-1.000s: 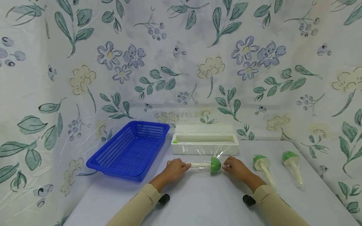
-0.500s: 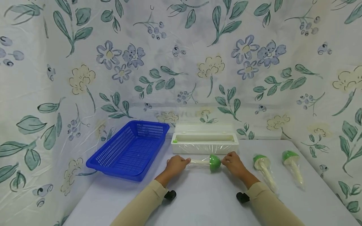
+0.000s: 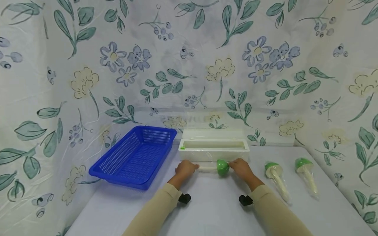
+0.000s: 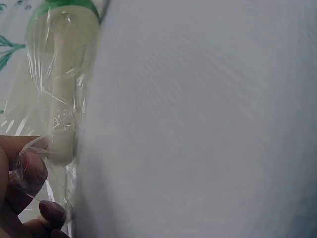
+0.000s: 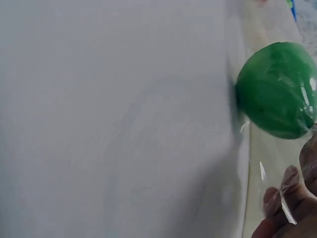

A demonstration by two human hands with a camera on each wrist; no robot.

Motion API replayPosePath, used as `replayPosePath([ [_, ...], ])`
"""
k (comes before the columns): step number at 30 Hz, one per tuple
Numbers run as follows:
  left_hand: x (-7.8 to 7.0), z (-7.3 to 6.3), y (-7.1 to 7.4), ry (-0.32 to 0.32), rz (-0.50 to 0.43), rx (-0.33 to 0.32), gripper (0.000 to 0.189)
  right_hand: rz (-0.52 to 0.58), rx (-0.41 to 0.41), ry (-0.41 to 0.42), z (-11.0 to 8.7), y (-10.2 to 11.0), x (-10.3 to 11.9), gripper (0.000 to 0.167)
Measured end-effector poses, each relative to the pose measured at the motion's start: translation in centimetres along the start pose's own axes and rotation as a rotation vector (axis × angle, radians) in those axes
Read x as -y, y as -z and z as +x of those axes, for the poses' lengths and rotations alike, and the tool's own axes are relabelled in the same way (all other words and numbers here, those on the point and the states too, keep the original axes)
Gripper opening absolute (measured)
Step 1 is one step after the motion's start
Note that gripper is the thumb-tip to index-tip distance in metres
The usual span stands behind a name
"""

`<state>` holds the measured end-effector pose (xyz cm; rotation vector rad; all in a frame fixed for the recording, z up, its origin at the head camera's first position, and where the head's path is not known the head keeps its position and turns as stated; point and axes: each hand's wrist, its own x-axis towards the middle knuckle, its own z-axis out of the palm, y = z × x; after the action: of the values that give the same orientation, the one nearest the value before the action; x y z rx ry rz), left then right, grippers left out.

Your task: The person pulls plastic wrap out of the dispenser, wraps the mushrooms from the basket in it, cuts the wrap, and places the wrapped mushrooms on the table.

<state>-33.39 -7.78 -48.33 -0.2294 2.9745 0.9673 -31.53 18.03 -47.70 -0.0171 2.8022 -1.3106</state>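
Observation:
A mushroom-shaped piece with a green cap (image 3: 222,167) and a pale stem (image 3: 207,168) lies sideways just in front of the white cling film box, wrapped in clear cling film (image 4: 40,82). My left hand (image 3: 185,170) pinches gathered film at the stem end, thumb against fingers. At the cap end my right hand (image 3: 242,170) pinches film bunched beside the green dome (image 5: 277,91). Some film trails over the other fingers in both wrist views. The cling film box (image 3: 214,155) has its lid raised and a small green slider (image 3: 182,147) at its left end.
To the left a blue perforated basket (image 3: 141,160) stands at an angle on the white table (image 3: 214,209). Two more wrapped green-capped mushrooms, one nearer (image 3: 277,180) and one farther right (image 3: 307,177), lie on the right side. A floral curtain (image 3: 189,82) hangs behind.
Both hands have moved forward with the mushroom, closer to the box, and the mushroom has shifted slightly left. The film that stretched from box to cap shows less. The basket stays put.

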Motion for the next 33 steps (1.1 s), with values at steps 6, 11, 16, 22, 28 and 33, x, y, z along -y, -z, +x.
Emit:
replayPosePath([
  [6,0.3,-0.3,0.4,-0.017,0.075,-0.023,0.041,0.113,-0.015,-0.072,0.9,-0.1,-0.2,0.024],
  [11,0.3,-0.2,1.0,0.011,0.134,0.001,0.052,0.047,-0.007,-0.069,1.2,0.4,0.2,0.026],
  [16,0.3,0.1,1.2,0.051,0.145,0.024,0.053,-0.016,-0.012,-0.058,1.1,0.7,0.8,0.026],
  [22,0.7,-0.5,2.0,-0.039,0.128,-0.016,0.046,-0.123,-0.064,-0.015,0.8,0.8,1.4,0.025],
  [28,1.8,-0.3,2.9,-0.071,0.056,-0.112,0.044,-0.083,-0.07,0.006,0.6,0.6,2.1,0.025],
  [33,2.1,0.4,3.3,-0.136,-0.115,-0.212,0.05,-0.102,-0.108,0.058,0.6,0.2,2.7,0.018],
])
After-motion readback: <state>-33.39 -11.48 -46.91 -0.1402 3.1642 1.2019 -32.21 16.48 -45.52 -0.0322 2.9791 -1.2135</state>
